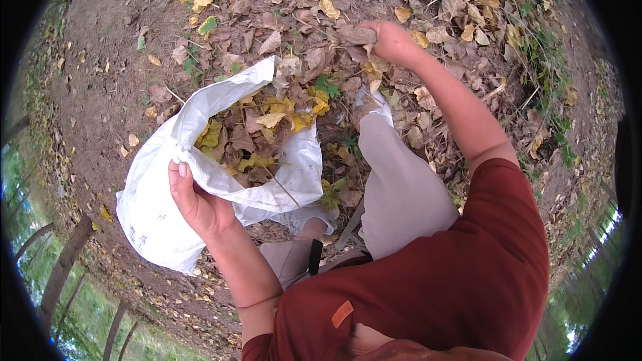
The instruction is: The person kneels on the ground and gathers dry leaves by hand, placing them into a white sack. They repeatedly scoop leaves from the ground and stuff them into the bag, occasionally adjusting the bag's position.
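A white woven sack (155, 210) lies on the ground before me, its mouth held wide. My left hand (208, 210) pinches the near left part of its rim between thumb and fingers. Dry brown and yellow leaves (246, 135) fill the mouth and spill out over its far right side. Beyond the sack, to the right, my right hand (393, 45) is closed around a flat grey-brown piece (358, 36), low over the leaf litter (311, 25). Whether that piece is wood or dry leaf I cannot tell.
My bent legs in pale trousers (401, 185) frame the sack's right side. Green weeds and dry stalks (546, 70) grow along a bank of leaves at the right. Bare brown soil (105, 45) spreads to the left, and tree trunks (65, 265) stand at the lower left.
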Motion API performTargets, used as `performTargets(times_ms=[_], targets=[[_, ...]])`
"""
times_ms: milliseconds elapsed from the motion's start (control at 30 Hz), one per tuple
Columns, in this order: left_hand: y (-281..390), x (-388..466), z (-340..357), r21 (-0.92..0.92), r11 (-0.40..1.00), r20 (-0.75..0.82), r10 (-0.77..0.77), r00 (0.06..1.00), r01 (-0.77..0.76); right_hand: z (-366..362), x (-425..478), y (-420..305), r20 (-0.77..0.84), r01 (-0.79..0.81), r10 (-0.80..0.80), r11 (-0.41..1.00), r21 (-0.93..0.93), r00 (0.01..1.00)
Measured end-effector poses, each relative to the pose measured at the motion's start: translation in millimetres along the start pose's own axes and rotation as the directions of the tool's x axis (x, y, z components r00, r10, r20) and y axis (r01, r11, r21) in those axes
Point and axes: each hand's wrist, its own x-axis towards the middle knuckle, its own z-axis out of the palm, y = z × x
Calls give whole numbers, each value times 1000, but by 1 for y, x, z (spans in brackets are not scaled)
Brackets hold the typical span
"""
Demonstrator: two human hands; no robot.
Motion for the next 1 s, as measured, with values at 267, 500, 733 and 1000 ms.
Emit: performTargets(times_ms=[267, 500, 733, 1000], targets=[[0, 4, 10, 63, 998, -39, 2, 999, 1, 85, 66, -40, 187, 140, -52, 856, -497, 981], [4, -1, 14, 79, 997, -13, 9, 1000, -8, 141, 31, 9, -41, 282, -333, 851, -443, 942], [-3, -3, 24, 19, 1000, -57, 11, 998, -10, 72, 4, -17, -161, 222, -155, 742, 632, 975], [1, -1, 27, 8, 999, 131, 38, 991, -40, 126, -56, -195, 364, 740, -835, 540, 401, 413]])
